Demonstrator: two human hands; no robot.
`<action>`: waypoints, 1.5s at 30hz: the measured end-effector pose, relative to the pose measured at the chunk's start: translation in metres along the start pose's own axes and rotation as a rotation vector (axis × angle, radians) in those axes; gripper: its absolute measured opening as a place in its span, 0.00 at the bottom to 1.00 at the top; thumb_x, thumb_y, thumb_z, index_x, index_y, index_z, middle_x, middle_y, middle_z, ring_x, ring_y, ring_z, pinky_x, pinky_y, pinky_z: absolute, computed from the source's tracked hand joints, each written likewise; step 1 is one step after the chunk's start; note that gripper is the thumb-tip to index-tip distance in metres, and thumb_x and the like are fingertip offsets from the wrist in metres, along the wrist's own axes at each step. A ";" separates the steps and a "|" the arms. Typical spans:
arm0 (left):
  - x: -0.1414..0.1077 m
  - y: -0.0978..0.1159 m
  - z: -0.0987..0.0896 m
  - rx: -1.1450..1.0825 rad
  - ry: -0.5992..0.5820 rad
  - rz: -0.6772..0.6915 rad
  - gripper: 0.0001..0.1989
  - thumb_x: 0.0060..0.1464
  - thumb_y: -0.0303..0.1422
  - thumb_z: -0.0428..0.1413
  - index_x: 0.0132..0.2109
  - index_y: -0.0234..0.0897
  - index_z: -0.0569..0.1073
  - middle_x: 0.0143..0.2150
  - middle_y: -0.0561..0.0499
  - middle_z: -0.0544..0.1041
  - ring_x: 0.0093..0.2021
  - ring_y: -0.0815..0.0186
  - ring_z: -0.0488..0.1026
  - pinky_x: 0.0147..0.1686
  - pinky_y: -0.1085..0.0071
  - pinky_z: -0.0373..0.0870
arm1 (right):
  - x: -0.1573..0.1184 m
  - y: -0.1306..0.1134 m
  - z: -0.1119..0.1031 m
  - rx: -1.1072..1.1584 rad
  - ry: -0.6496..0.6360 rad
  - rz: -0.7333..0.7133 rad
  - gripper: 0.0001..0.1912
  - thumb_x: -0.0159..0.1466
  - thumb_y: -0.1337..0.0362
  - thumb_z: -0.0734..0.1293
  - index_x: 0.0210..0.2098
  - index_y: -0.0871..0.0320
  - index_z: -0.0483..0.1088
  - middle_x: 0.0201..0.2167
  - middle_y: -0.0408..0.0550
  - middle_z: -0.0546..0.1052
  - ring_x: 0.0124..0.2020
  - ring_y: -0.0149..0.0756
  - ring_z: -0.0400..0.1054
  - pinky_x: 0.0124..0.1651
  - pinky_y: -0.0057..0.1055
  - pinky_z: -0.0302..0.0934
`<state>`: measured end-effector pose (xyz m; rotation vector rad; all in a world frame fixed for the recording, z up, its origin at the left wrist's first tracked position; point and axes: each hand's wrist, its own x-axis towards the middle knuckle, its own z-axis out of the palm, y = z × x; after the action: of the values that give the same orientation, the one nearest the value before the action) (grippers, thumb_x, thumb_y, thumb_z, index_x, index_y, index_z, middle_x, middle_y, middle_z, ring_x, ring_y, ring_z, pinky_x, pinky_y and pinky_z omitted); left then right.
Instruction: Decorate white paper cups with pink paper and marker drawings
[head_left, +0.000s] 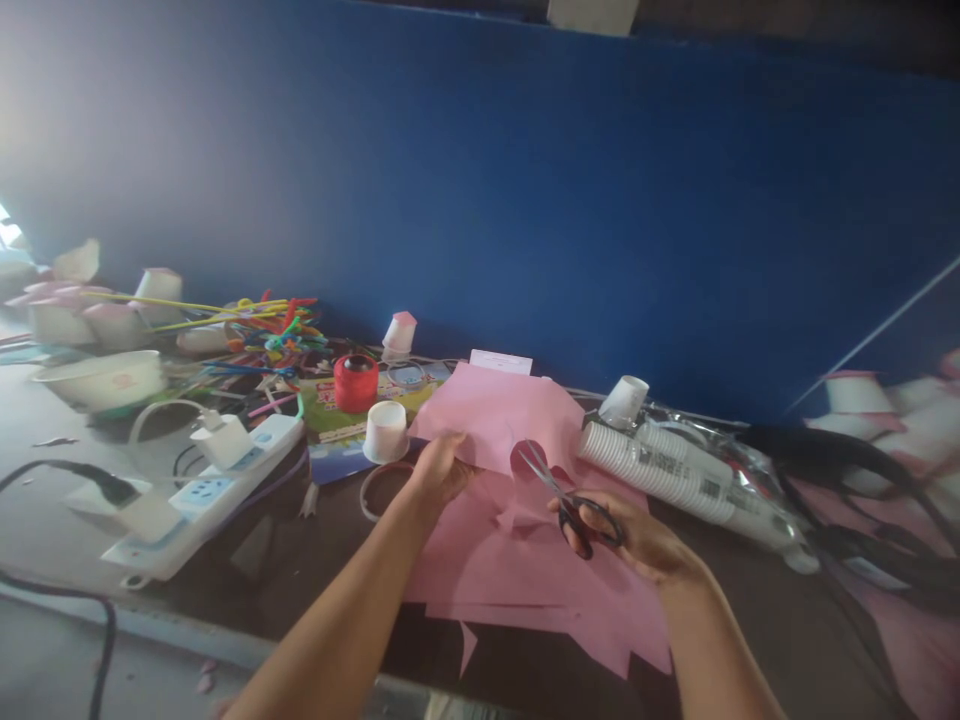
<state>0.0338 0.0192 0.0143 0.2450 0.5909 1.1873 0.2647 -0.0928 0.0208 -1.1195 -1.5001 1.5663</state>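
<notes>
My left hand (pixel 448 468) pinches the near left edge of a raised pink paper sheet (pixel 499 405). In my right hand (pixel 637 530) is a pair of black-handled scissors (pixel 564 495), with fingers through the handle loops. The blades lie at a rounded cut-out in the sheet and look slightly apart. Below both hands, more pink paper (pixel 487 570) lies on the dark table, with ragged edges and a loose scrap (pixel 468 645) at the front. A white paper cup (pixel 386 432) stands upright left of my left hand.
A sleeve of stacked white cups (pixel 660 470) lies at the right. Left are a power strip (pixel 217 490) with plugs, a red spool (pixel 356 383), colourful pipe cleaners (pixel 277 325) and a white bowl (pixel 105 382). A blue partition (pixel 480 180) rises behind the table.
</notes>
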 end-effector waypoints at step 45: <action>-0.019 -0.025 0.013 0.093 -0.129 -0.048 0.14 0.58 0.25 0.48 0.50 0.25 0.69 0.44 0.37 0.77 0.43 0.56 0.76 0.46 0.54 0.75 | 0.034 -0.001 0.043 -0.319 0.433 -0.233 0.24 0.62 0.41 0.59 0.23 0.55 0.63 0.22 0.44 0.64 0.24 0.34 0.55 0.28 0.34 0.49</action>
<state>0.0560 -0.0055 0.0189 0.3815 0.5364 1.0899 0.2116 -0.0789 0.0161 -1.3054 -1.5393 0.8759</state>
